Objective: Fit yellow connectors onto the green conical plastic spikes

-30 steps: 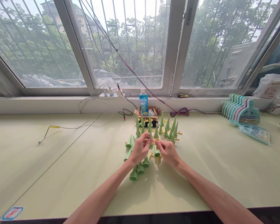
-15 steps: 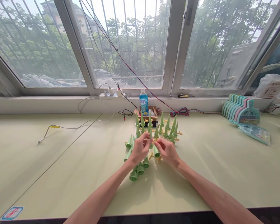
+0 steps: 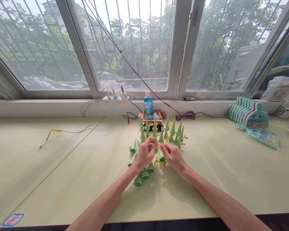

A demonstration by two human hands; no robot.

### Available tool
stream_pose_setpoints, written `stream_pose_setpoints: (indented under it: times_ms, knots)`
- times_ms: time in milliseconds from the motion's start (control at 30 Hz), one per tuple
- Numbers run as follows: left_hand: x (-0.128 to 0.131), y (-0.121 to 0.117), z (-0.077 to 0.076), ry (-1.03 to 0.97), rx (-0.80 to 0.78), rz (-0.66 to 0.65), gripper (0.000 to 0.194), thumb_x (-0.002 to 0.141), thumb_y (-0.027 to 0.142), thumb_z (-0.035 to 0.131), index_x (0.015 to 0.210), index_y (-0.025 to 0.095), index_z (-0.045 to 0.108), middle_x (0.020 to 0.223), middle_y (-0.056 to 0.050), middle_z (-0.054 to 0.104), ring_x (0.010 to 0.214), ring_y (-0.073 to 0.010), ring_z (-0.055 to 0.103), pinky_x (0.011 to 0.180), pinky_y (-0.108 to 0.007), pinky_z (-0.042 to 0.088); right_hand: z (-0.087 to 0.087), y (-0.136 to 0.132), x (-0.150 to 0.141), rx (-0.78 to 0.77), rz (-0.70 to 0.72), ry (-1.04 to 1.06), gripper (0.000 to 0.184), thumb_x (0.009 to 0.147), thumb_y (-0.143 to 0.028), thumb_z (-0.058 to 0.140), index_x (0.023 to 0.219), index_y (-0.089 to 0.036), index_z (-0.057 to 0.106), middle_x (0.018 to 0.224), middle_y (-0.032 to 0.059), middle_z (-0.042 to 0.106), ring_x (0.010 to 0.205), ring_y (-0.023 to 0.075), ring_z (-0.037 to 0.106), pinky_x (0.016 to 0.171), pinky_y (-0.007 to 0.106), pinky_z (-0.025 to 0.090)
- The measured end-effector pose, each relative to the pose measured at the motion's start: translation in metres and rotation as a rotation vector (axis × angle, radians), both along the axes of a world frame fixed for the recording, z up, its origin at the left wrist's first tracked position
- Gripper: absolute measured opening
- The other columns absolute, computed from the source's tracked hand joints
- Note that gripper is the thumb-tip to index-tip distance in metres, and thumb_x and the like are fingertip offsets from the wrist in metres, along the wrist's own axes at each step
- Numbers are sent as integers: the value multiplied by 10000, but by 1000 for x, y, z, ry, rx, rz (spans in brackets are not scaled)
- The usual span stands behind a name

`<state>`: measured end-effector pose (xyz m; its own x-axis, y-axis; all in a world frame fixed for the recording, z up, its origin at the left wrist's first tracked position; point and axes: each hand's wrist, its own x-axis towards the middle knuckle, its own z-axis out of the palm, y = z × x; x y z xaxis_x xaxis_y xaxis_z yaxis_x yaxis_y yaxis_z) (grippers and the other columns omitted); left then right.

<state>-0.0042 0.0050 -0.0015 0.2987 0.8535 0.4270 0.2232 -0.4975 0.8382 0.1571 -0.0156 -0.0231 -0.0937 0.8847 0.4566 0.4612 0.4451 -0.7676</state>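
My left hand (image 3: 144, 155) and my right hand (image 3: 173, 156) meet over the middle of the pale green table (image 3: 62, 166). The left fingers pinch a green cone-shaped spike (image 3: 155, 148). Pinched in the right fingers is a small yellow valve piece (image 3: 159, 146), held against that spike. Several green spikes lie flat (image 3: 141, 176) under and left of my hands. Behind my hands, several more spikes stand upright (image 3: 168, 130) with yellow valves on them. Loose yellow valve pieces (image 3: 159, 161) lie between my hands.
A drink bottle (image 3: 148, 107) and a small cardboard box (image 3: 159, 117) stand behind the spikes. Cables (image 3: 86, 128) run over the left of the table from a power strip (image 3: 114, 95) on the sill. Pastel plastic racks (image 3: 249, 112) and a plastic bag (image 3: 262, 134) sit far right.
Hands and parts stay almost where they were; the fingers shift only slightly around the spike and the yellow piece.
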Motion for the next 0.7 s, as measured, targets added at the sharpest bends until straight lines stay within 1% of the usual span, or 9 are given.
stream_pose_setpoints:
  times_ms: [100, 200, 300, 467, 600, 700]
  knots:
    - [-1, 1, 0, -9, -8, 51, 186, 919, 361, 497, 940, 178, 523, 841, -28, 568, 539, -70, 484, 440, -189, 304, 3, -3, 0, 0, 30, 21, 263, 947, -413, 452, 839, -188, 535, 613, -35, 477, 514, 114, 371, 513, 245, 309]
    - [-1, 2, 0, -18, -18, 51, 189, 919, 362, 498, 945, 177, 525, 839, -29, 569, 549, -75, 495, 440, -189, 305, 4, -4, -1, -1, 60, 43, 232, 946, -394, 447, 900, -187, 540, 692, -5, 540, 552, 125, 428, 531, 250, 347]
    - [-1, 1, 0, -31, -25, 24, 199, 919, 371, 497, 940, 175, 522, 841, -33, 566, 562, -82, 503, 442, -190, 308, 4, -4, -1, -8, 62, 58, 239, 946, -393, 440, 876, -186, 538, 681, -5, 531, 562, 129, 438, 534, 252, 357]
    - [0, 0, 2, -43, -42, -24, 199, 919, 376, 500, 911, 178, 511, 818, -25, 560, 586, -89, 517, 443, -184, 313, 3, -2, 0, -11, 40, 50, 266, 946, -393, 433, 788, -191, 506, 608, -33, 448, 533, 119, 369, 511, 247, 310]
    - [-1, -1, 3, -31, -54, -66, 184, 917, 365, 505, 913, 181, 499, 827, -25, 556, 598, -89, 512, 444, -182, 310, 2, -2, 0, -6, 21, 32, 333, 955, -390, 412, 682, -200, 414, 569, -48, 374, 520, 109, 309, 499, 241, 262]
    - [-1, -1, 3, -18, -59, -97, 173, 916, 353, 507, 915, 180, 491, 838, -23, 543, 584, -80, 474, 448, -185, 311, 1, -1, 0, 6, 1, 13, 384, 962, -394, 393, 632, -205, 336, 550, -51, 333, 511, 105, 282, 491, 243, 234]
